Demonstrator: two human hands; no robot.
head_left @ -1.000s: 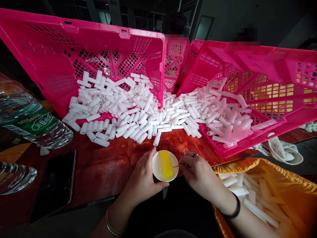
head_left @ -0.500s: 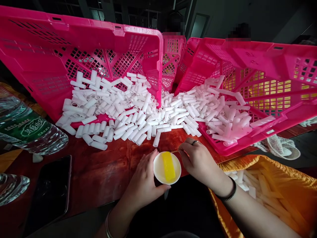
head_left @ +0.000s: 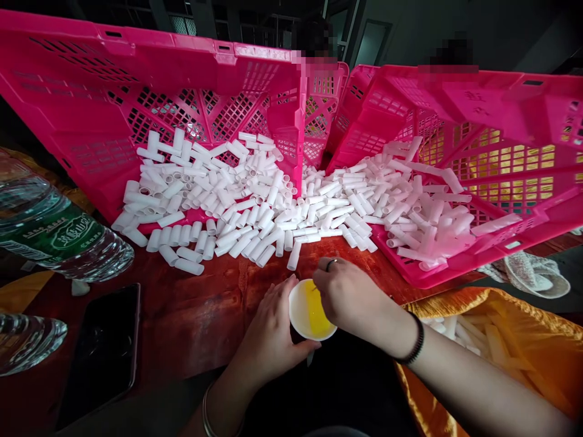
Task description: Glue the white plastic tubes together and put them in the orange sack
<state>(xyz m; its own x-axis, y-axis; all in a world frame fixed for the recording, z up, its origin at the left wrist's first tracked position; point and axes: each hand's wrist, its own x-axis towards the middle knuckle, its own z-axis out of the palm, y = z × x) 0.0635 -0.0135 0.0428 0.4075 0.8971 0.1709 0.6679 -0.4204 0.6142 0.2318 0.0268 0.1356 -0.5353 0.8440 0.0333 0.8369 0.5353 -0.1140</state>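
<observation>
My left hand point(head_left: 271, 334) is wrapped round a small white bowl point(head_left: 298, 309), fingers along its left side and thumb at the lower rim. Inside lies a bright yellow strip point(head_left: 315, 314), partly covered. Over the bowl's right edge, my right hand point(head_left: 353, 297) is closed in a pinch on a thin stick point(head_left: 314, 288). Its tip reaches down at the yellow strip; most of it is hidden by the fingers. Beyond both hands, many short white tubes point(head_left: 255, 212) lie heaped on the red table point(head_left: 200, 315).
Two pink crates point(head_left: 255, 51) point(head_left: 432, 282) lie tipped on their sides, with tubes spilling out. At left are a water bottle point(head_left: 68, 233), a second bottle point(head_left: 27, 343) and a phone point(head_left: 102, 352). An orange cloth-lined container point(head_left: 537, 321) holds white pieces at right.
My right hand has moved left, from beside the bowl to over its right part, bringing the thin stick to the yellow strip. My left hand keeps its hold. The whole view has shifted slightly.
</observation>
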